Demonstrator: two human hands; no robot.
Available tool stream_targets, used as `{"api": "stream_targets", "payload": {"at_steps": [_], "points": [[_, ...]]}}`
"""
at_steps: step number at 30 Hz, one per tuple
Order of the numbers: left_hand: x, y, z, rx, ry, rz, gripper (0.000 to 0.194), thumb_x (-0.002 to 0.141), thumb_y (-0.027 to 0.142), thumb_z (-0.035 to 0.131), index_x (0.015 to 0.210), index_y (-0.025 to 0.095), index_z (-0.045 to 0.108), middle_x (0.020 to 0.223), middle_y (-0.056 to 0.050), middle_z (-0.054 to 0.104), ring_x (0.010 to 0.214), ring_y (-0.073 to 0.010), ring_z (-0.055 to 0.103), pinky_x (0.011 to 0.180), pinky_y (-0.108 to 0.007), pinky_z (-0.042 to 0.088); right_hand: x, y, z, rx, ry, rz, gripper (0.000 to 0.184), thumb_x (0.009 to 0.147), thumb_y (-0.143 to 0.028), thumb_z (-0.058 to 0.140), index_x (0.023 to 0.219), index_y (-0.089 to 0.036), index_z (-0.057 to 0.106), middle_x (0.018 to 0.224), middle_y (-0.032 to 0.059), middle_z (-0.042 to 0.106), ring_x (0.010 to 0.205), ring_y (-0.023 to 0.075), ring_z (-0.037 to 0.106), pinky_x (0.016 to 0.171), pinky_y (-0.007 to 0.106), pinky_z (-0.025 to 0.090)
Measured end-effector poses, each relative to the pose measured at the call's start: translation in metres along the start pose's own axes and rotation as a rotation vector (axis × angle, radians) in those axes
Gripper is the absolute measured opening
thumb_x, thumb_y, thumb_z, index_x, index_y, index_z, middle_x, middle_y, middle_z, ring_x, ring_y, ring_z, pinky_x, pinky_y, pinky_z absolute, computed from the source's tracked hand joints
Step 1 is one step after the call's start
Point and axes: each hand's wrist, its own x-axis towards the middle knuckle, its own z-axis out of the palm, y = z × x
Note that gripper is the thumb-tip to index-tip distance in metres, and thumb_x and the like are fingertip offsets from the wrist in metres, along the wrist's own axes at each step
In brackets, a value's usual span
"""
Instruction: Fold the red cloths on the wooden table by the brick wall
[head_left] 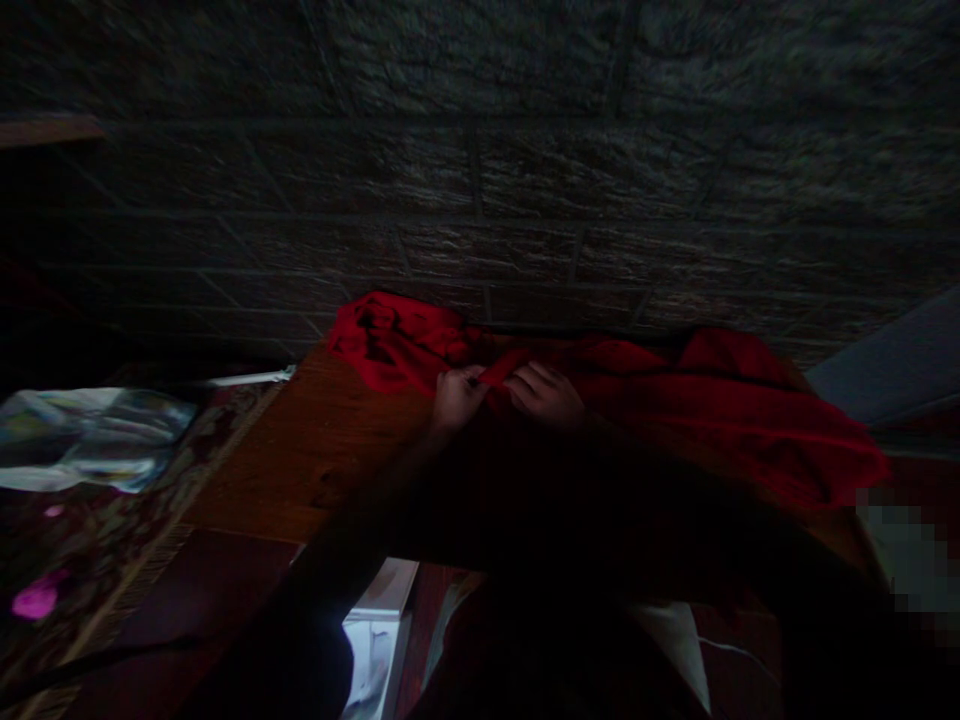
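Observation:
A long piece of red cloth lies bunched across the far side of a brown wooden table. Near its middle, my left hand pinches a fold of it between thumb and fingers. Close by on the right, my right hand has its fingers curled over the same raised fold. The cloth spreads in crumpled heaps to the left and right of both hands. Dim light hides the fingertips in part and the table just in front of my hands.
A dark block wall stands right behind the table. To the left, a plastic bag and a pink item lie on a patterned, fringed rug. A white box stands below the table's near edge. A thin white cable is at lower right.

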Motion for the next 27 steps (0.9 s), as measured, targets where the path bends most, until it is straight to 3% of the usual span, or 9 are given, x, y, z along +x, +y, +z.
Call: {"api": "stream_targets", "payload": {"at_steps": [2,4,8,10,13,16,19,23,27], "points": [[-0.001,0.0,0.001,0.073,-0.01,0.002,0.02,0.085,0.02,0.059,0.095,0.02,0.076,0.087,-0.003,0.077,0.076,-0.0191,0.071,0.077,-0.029,0.054,-0.003,0.0,0.0,-0.004,0.012,-0.026,0.025,0.099,-0.023,0.047,0.111,-0.02,0.069,0.105,0.0085,0.069,0.097,0.02,0.06,0.084,0.032,0.048],[-0.002,0.001,0.001,0.156,-0.01,0.058,0.026,0.085,0.02,0.06,0.108,0.019,0.073,0.101,-0.006,0.076,0.089,-0.0218,0.072,0.084,-0.033,0.054,-0.005,0.0,0.0,-0.02,0.018,-0.063,0.026,0.099,-0.023,0.047,0.115,-0.021,0.068,0.106,0.0075,0.07,0.099,0.0198,0.06,0.081,0.031,0.049],[0.001,0.006,-0.002,0.274,-0.028,0.418,0.054,0.087,0.017,0.059,0.141,0.018,0.051,0.145,-0.012,0.053,0.132,-0.0261,0.051,0.108,-0.043,0.042,-0.006,0.003,-0.007,-0.033,-0.073,-0.124,0.029,0.099,-0.019,0.046,0.119,-0.02,0.066,0.109,0.0074,0.07,0.098,0.02,0.061,0.083,0.031,0.052],[0.003,0.007,-0.004,0.297,-0.084,0.603,0.05,0.092,0.018,0.055,0.142,0.022,0.05,0.148,-0.01,0.049,0.138,-0.0247,0.044,0.111,-0.045,0.04,-0.015,0.009,-0.019,-0.02,-0.108,-0.126,0.032,0.098,-0.019,0.047,0.126,-0.017,0.063,0.116,0.0095,0.069,0.104,0.0213,0.06,0.094,0.035,0.05],[0.005,0.005,-0.004,0.305,-0.14,0.735,0.039,0.096,0.02,0.05,0.134,0.025,0.058,0.142,-0.007,0.056,0.138,-0.0233,0.045,0.108,-0.046,0.042,-0.05,0.025,-0.051,-0.031,-0.153,-0.073,0.044,0.097,-0.018,0.046,0.142,-0.014,0.05,0.134,0.0143,0.06,0.122,0.0251,0.053,0.105,0.042,0.043],[0.007,0.002,-0.001,0.264,-0.156,0.735,0.033,0.097,0.023,0.05,0.127,0.024,0.063,0.134,-0.006,0.063,0.132,-0.022,0.052,0.106,-0.044,0.044,-0.097,0.045,-0.085,-0.11,-0.237,0.046,0.054,0.095,-0.012,0.043,0.149,-0.014,0.04,0.146,0.016,0.049,0.133,0.0293,0.046,0.105,0.046,0.043],[0.008,0.002,0.005,0.22,-0.15,0.649,0.029,0.097,0.026,0.05,0.119,0.025,0.068,0.128,-0.005,0.067,0.126,-0.0216,0.058,0.105,-0.041,0.046,-0.13,0.059,-0.101,-0.183,-0.312,0.129,0.056,0.091,-0.009,0.044,0.147,-0.016,0.044,0.15,0.0162,0.045,0.136,0.0318,0.043,0.104,0.049,0.043],[0.007,0.006,0.009,0.197,-0.095,0.514,0.026,0.093,0.029,0.055,0.112,0.026,0.072,0.124,-0.006,0.069,0.122,-0.0246,0.061,0.105,-0.044,0.046,-0.144,0.072,-0.099,-0.155,-0.329,0.116,0.052,0.089,-0.008,0.045,0.139,-0.016,0.055,0.139,0.0154,0.057,0.128,0.029,0.054,0.101,0.047,0.048],[0.003,0.009,0.008,0.201,-0.077,0.424,0.038,0.086,0.022,0.058,0.122,0.024,0.068,0.137,-0.006,0.06,0.128,-0.0256,0.056,0.11,-0.044,0.042,-0.148,0.086,-0.107,-0.174,-0.208,0.204,0.05,0.092,-0.011,0.042,0.14,-0.016,0.055,0.14,0.0133,0.056,0.122,0.0269,0.059,0.099,0.043,0.05]]}}
